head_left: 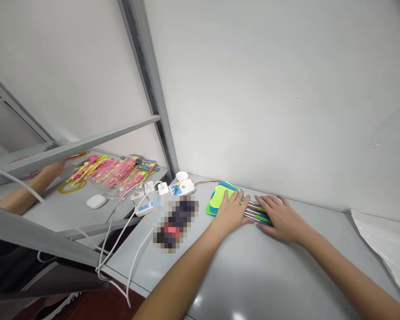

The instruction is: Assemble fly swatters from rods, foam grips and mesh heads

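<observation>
A bundle of fly swatters (220, 198) lies on the grey table against the wall, with perforated heads in lime green and blue stacked at the left. Thin metal rods (251, 211) run side by side from the heads to green and blue grips (263, 218). My left hand (231, 211) lies over the lower part of the heads, its fingers curled around the start of the rods. Over the grips at the other end is my right hand (280, 218), fingers bent around them. The undersides of the swatters and parts of the grips are hidden beneath both hands.
Left of the swatters lies a pixelated object (176, 224). Behind it are white power strips (185, 187) with plugs and trailing cables (133, 262). Across a metal frame (153, 80), a neighbouring table holds colourful packets (123, 171), a white case (96, 202) and another person's arm (36, 186). White sheeting (383, 244) lies right.
</observation>
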Demonstrator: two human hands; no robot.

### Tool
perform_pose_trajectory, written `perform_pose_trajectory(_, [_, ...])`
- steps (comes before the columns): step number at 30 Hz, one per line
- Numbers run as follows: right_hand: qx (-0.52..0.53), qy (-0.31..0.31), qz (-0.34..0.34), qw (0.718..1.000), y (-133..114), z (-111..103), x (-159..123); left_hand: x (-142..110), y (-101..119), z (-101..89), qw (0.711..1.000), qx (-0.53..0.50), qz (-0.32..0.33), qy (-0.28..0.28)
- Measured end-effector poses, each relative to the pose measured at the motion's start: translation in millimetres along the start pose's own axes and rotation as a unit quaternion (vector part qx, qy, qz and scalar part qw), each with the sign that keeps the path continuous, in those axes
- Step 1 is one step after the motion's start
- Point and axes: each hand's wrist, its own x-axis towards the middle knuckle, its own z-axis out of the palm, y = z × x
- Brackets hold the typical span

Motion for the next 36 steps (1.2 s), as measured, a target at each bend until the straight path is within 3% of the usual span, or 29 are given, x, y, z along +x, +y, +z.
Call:
perform_pose_trajectory(3, [-0.024, 0.037, 0.046, 0.998, -17.1, 0.1, -25.9, -12.8, 4.6, -18.8, 0.999, -0.031, 0.027, 0.017])
perform_pose_trajectory(7, [-0.024, 0.056, 0.119, 0.991, -56.1, 8.8, -82.9, -54.0, 22.4, -41.8, 0.991, -0.118, 0.062, 0.002])
perform_pose_trajectory(12, [0.032, -0.011, 0.185, 0.982, -98.8, 32.2, -135.3, -109.7, 63.5, -27.4, 0.986, -0.156, 0.006, -0.065])
perform_pose_trajectory(18, [0.068, -0.031, 0.245, 0.967, -114.2, 31.9, -133.8, -126.0, 98.1, -8.8, 0.99, -0.109, -0.078, -0.048])
perform_pose_trajectory(28, [0.105, -0.034, 0.254, 0.961, -114.9, 19.7, -134.0, -128.4, 94.9, -15.7, 0.989, -0.11, -0.087, -0.037])
perform_pose_trajectory(33, [0.168, 0.012, 0.265, 0.949, -112.8, 23.4, -135.7, -130.7, 95.9, -13.9, 0.985, -0.148, -0.086, -0.019])
perform_pose_trajectory(36, [0.26, 0.085, 0.323, 0.906, -108.7, 20.5, -137.9, -128.3, 87.7, -13.3, 0.967, -0.227, -0.112, 0.037])
